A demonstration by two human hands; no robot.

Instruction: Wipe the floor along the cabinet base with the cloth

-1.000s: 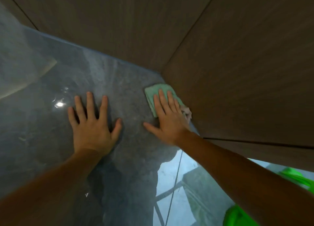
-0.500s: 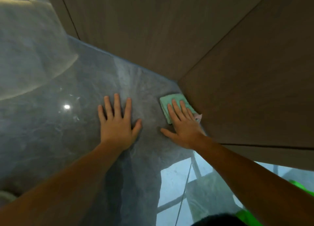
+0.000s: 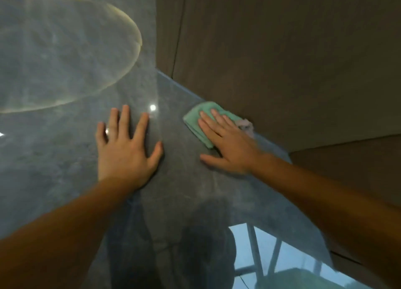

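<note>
A folded green cloth [image 3: 196, 118] lies flat on the glossy grey floor [image 3: 178, 180], right against the base of the brown wooden cabinet [image 3: 282, 61]. My right hand [image 3: 225, 143] presses down on it with the fingers spread; a pinkish corner of the cloth [image 3: 246, 123] shows beyond the fingers. My left hand [image 3: 124, 146] rests palm down on the bare floor to the left of the cloth, fingers apart, holding nothing.
The cabinet front runs diagonally from upper middle to lower right, with a vertical door seam [image 3: 179, 28]. The polished floor mirrors a large oval shape [image 3: 65, 50] at upper left, a ceiling light spot [image 3: 152, 107] and a window [image 3: 282, 256] at the bottom.
My right hand has slid the cloth further along the cabinet base, away from the inner corner. My left hand has shifted along the floor with it, and my view has swung left.
</note>
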